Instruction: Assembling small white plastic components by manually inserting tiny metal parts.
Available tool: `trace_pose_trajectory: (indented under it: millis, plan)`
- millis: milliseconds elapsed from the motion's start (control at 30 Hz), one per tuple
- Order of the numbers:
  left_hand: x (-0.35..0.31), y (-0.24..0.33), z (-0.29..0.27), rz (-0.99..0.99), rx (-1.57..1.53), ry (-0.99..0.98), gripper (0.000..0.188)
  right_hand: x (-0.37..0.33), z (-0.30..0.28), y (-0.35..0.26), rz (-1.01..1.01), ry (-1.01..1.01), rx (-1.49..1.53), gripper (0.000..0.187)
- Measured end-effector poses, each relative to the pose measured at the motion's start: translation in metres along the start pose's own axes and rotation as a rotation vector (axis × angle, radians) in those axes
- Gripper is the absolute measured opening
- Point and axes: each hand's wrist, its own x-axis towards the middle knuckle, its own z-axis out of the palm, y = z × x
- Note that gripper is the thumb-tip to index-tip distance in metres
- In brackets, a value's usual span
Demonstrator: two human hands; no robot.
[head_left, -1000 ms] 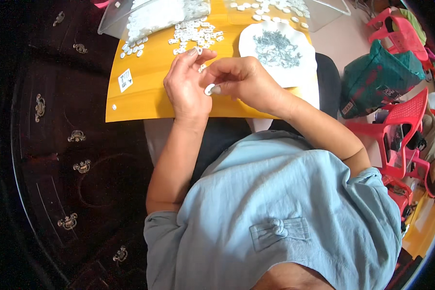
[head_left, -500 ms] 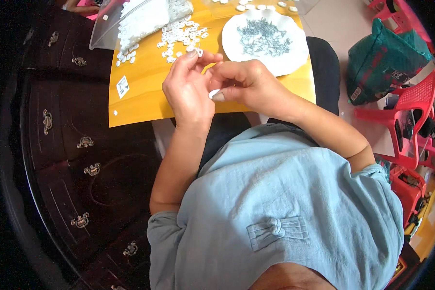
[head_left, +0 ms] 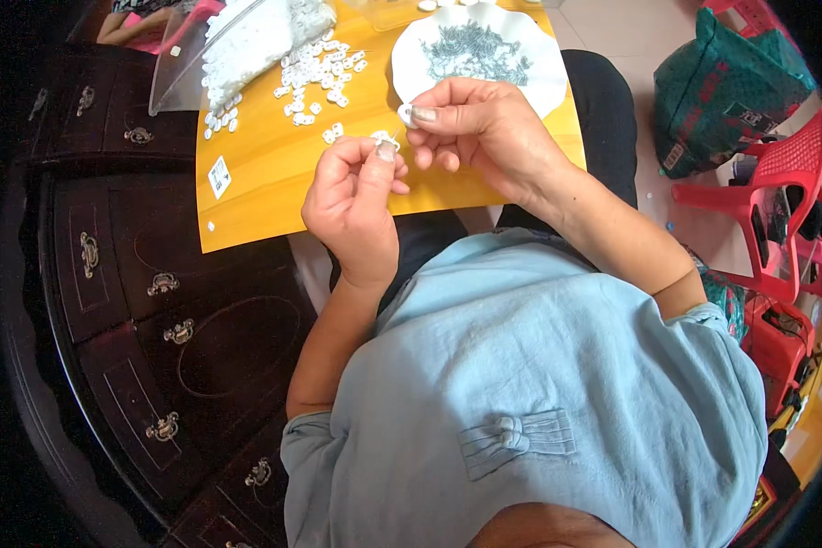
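Observation:
My left hand [head_left: 352, 210] is closed over the near part of the yellow tabletop [head_left: 265, 201], pinching a small white plastic piece [head_left: 383, 138] between thumb and fingertips. Just up and to the right, my right hand [head_left: 493, 137] grips a white rounded piece [head_left: 405, 115] between thumb and forefinger, its other fingers loosely curled. The two pieces are close but look apart; a thin strand seems to show by the left thumb. Past my hands lies a loose spread of small white pieces with holes [head_left: 324, 68]. A white scalloped plate [head_left: 553, 78] bears many small grey-green bits.
A clear bag of white pieces [head_left: 265, 41] rests in a transparent bin [head_left: 169, 82] at the far left. Dark drawers [head_left: 110, 274] line the left side. On the right are a green bag [head_left: 721, 100] and a pink plastic chair [head_left: 785, 173]. Another person's arm shows at top left.
My right hand has moved up and away from my left palm, taking the white rounded piece along. The left hand has turned and come slightly nearer, still pinching its piece. The view has shifted a little.

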Motion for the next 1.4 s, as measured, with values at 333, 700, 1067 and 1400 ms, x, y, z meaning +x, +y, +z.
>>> trace_pose_trajectory:
  millis: [333, 700, 1067, 1400]
  plan:
    - [-0.001, -0.002, -0.003, -0.008, 0.031, -0.020, 0.002, -0.002, 0.002, 0.002, -0.033, -0.021, -0.029, 0.009]
    - [0.003, -0.001, -0.010, 0.017, 0.081, -0.093, 0.002, -0.004, 0.002, 0.001, -0.026, -0.041, -0.150, 0.009]
    - [0.005, -0.003, -0.014, -0.002, 0.033, -0.151, 0.001, -0.001, -0.001, 0.003, 0.024, -0.128, -0.206, 0.011]
    - [0.004, -0.003, -0.011, -0.073, -0.025, -0.136, 0.003, 0.000, -0.002, 0.011, -0.020, -0.123, -0.187, 0.012]
